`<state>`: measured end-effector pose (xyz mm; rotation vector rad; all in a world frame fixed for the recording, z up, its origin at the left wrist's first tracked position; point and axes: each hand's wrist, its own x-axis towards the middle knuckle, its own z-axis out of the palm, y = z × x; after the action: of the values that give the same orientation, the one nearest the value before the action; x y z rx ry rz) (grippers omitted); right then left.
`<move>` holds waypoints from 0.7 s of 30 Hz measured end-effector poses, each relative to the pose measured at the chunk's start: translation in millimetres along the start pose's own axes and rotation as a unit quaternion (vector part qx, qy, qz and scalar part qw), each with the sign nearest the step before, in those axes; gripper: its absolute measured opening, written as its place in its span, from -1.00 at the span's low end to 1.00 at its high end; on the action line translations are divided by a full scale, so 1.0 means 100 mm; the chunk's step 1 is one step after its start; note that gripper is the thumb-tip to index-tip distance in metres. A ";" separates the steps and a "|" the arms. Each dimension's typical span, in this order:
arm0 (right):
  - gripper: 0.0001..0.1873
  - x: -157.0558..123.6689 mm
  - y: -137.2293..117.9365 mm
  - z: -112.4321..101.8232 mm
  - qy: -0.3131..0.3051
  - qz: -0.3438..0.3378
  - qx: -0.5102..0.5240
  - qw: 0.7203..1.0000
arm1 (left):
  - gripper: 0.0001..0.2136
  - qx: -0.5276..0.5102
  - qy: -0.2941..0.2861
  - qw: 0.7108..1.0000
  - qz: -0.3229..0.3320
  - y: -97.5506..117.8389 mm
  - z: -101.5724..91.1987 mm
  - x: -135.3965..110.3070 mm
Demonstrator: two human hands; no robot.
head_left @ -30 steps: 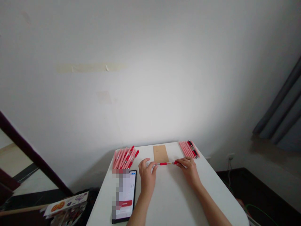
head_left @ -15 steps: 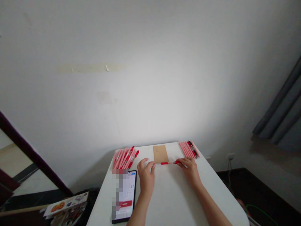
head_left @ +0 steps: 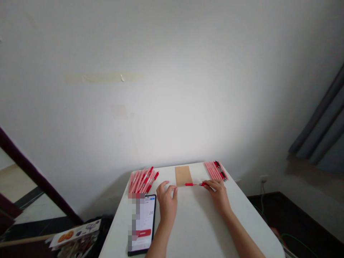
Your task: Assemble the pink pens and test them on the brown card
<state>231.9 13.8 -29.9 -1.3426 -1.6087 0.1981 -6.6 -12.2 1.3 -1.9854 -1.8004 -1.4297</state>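
Observation:
A slim pen (head_left: pixel 189 184) with red parts and a clear or pale barrel lies crosswise between my hands, just in front of a brown card or notebook (head_left: pixel 183 175). My left hand (head_left: pixel 167 200) pinches the pen's left end between thumb and forefinger, its other fingers raised and curved. At the opposite end, my right hand (head_left: pixel 219 195) grips the red tip with its fingers together. A thin stretch shows between the red middle part and the red end; whether the pen is in one piece there I cannot make out.
Pink and red pens (head_left: pixel 142 181) lie heaped at the table's (head_left: pixel 199 229) back left. More pink pens, with dark ones among them, form a row (head_left: pixel 215 170) at the back right. A phone (head_left: pixel 143 225) rests beside my left forearm. The wall (head_left: pixel 172 107) stands behind the table.
The red middle part of the pen has shifted slightly right and away from me. Both hands stay nearly in place. The number on the phone went from 27 to 28.

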 end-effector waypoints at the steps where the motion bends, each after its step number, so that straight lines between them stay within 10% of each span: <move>1: -0.61 0.00 0.01 0.00 0.003 0.000 0.000 1.000 | -0.87 0.005 -0.002 1.000 0.006 0.02 0.00 -0.01; 21: -0.61 0.01 -0.02 -0.02 -0.002 -0.001 -0.010 1.000 | -0.91 0.106 -0.049 0.993 0.003 0.06 0.04 -0.06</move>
<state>232.3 12.9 -27.4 -1.3564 -1.6193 0.1859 1.0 -15.5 -1.8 -1.9807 -1.8957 -1.1030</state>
